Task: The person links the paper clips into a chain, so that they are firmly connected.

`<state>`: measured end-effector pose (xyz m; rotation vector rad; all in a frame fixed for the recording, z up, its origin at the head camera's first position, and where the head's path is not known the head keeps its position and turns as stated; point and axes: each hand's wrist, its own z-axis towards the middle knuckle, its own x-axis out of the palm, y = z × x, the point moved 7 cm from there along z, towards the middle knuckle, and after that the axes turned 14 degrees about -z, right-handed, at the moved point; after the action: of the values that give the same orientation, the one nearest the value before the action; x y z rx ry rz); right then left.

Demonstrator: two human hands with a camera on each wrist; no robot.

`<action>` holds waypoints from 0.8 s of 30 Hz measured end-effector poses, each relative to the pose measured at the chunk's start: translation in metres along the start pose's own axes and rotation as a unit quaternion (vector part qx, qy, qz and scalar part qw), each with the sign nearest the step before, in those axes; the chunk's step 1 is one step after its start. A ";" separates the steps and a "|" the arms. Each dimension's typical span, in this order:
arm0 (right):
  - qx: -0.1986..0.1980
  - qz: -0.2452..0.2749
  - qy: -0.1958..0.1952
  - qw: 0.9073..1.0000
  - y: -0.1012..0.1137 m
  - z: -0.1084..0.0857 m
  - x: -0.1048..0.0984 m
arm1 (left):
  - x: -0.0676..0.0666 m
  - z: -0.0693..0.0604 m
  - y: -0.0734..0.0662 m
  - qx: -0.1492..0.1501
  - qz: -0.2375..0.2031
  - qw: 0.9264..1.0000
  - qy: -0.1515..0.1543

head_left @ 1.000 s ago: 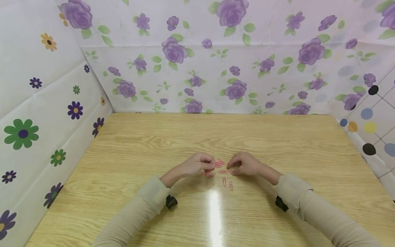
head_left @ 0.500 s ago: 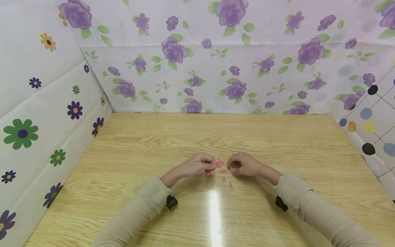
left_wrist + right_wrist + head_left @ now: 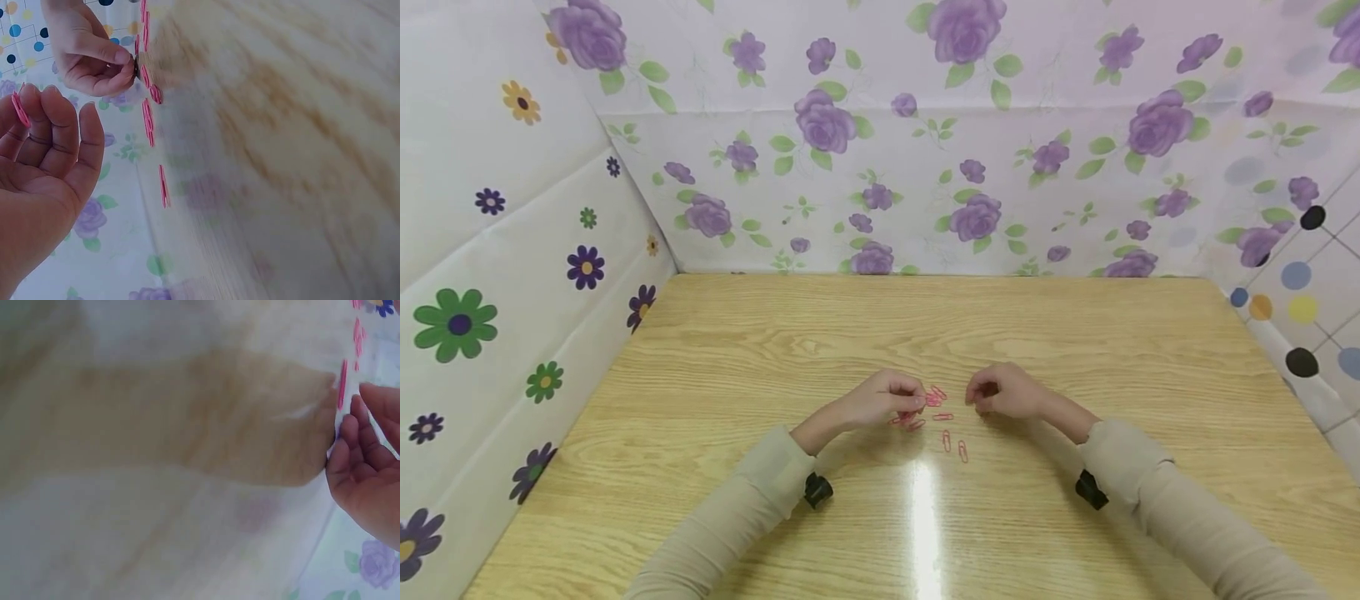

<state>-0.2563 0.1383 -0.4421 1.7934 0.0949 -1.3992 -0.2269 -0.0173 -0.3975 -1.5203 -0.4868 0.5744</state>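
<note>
Several pink paperclips (image 3: pixel 943 417) on wooden table (image 3: pixel 625 467) (glossy); floral backdrop (image 3: pixel 880 150) behind.

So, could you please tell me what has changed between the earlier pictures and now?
The right hand has moved to the person's right and slightly forward. The pink paper clip earlier seen at that hand no longer shows in the head view; I cannot tell whether the hand holds it. The left hand has stayed in place, and the loose paper clips visible between the hands lie as before.
</note>
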 end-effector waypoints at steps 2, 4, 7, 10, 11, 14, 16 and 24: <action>-0.009 -0.012 0.010 1.000 -0.002 -0.002 -0.002 | 0.000 0.000 0.000 0.000 -0.002 1.000 0.003; -0.021 -0.024 0.020 0.999 -0.004 -0.005 -0.003 | -0.001 0.001 0.003 -0.001 -0.002 1.000 0.002; -0.032 -0.036 0.029 0.998 -0.005 -0.007 -0.005 | -0.003 0.002 0.008 0.002 0.000 1.000 0.000; -0.028 -0.045 0.035 0.998 -0.007 -0.008 -0.005 | -0.003 0.003 0.010 0.006 0.004 1.000 0.001; -0.028 -0.049 0.036 0.998 -0.007 -0.008 -0.005 | -0.003 0.003 0.010 0.007 0.004 1.000 0.002; -0.032 -0.062 0.040 0.997 -0.005 -0.009 -0.004 | -0.002 0.003 0.009 0.012 0.010 1.000 0.005; -0.039 -0.069 0.042 0.996 -0.003 -0.009 -0.004 | -0.002 0.003 0.008 0.013 0.014 1.000 0.004; -0.041 -0.065 0.029 0.997 -0.002 -0.013 -0.005 | -0.002 0.002 0.010 0.014 0.025 1.000 0.005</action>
<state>-0.2496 0.1498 -0.4387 1.7868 0.3009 -1.4135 -0.2303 -0.0174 -0.4074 -1.5119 -0.4323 0.6109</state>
